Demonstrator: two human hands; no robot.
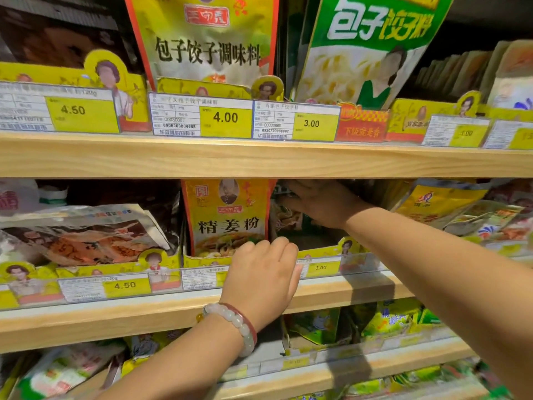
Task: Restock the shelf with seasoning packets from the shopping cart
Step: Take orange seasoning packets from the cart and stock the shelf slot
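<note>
Right fingers (300, 194) hidden among packets (288, 217); left fingers (268, 246) curled on wooden shelf (86, 321) front.

Warm bright light, shadowed shelf recesses, soft curved edges.

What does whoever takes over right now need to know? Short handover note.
Right hand: reached deep into the middle-shelf slot beside the ginger powder packet, touching dark packets there; grip unclear.
Left hand: resting on the slot's yellow display tray, steadying it, holding nothing.
Done: cannot tell.
Left: that slot looks mostly unfilled. The cart is out of view.
</note>
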